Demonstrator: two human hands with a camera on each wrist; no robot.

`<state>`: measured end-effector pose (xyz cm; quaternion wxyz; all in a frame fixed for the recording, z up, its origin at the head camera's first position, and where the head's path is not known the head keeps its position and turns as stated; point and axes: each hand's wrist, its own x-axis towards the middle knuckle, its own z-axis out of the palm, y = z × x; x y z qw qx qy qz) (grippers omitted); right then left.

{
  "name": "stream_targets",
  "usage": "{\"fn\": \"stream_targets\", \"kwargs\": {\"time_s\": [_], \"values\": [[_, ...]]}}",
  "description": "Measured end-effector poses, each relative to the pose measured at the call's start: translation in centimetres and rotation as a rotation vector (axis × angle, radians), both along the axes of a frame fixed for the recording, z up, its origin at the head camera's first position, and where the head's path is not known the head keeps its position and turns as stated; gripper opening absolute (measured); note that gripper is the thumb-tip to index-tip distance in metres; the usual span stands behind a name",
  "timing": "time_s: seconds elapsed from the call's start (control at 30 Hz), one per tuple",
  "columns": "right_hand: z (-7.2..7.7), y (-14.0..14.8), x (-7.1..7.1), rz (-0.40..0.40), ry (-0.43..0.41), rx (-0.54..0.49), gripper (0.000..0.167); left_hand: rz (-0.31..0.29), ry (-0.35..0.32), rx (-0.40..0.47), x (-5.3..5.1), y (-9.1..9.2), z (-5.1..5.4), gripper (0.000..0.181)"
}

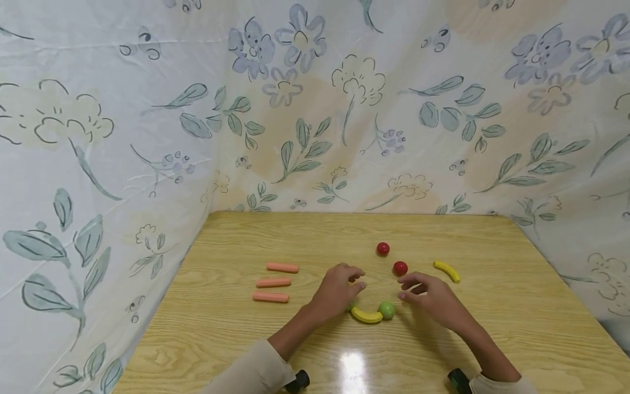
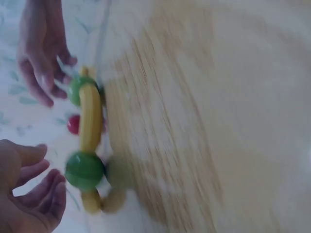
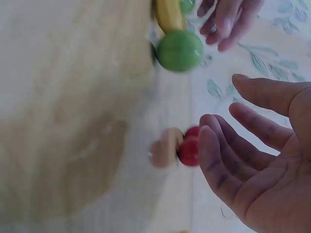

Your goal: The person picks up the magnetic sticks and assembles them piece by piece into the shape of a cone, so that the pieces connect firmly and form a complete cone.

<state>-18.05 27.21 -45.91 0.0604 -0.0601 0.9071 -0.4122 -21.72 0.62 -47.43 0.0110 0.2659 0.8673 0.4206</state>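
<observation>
A toy banana [image 1: 366,316] lies curved on the table between two round green fruits. The right green fruit [image 1: 386,310] is plain in the head view; the left green fruit [image 2: 85,171] is mostly hidden there by my left hand [image 1: 339,290]. That hand hovers over the left end of the row with fingers bent loosely, holding nothing. My right hand [image 1: 430,300] is just right of the right green fruit, apart from it, fingers relaxed around nothing. Beyond it is a red ball-shaped fruit [image 1: 400,268], with another red fruit [image 1: 383,249] farther back.
Three sausages [image 1: 273,282] lie in a stack of separate rows on the left. A second banana [image 1: 447,271] is at the right. The wooden table [image 1: 221,350] ends at a flowered cloth [image 1: 315,137] behind and at the sides.
</observation>
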Motion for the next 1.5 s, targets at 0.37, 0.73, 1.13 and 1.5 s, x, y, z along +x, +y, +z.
{"fn": "stream_targets", "kwargs": {"time_s": [0.37,0.73,1.13,1.5], "values": [[1.1,4.5,-2.2,-0.105,0.135,-0.001,0.046,-0.193,-0.085,-0.062,2.3,2.3,0.9,0.040],[-0.1,8.3,-4.2,-0.196,0.181,0.043,0.046,-0.184,-0.022,-0.164,2.8,3.6,0.0,0.033],[-1.8,10.7,-5.2,-0.213,0.149,0.150,0.043,-0.170,0.022,-0.182,2.9,3.7,-1.0,0.035],[-2.5,11.2,-6.1,-0.193,0.134,0.221,0.037,-0.162,-0.007,-0.183,2.8,3.8,-1.1,0.036]]}}
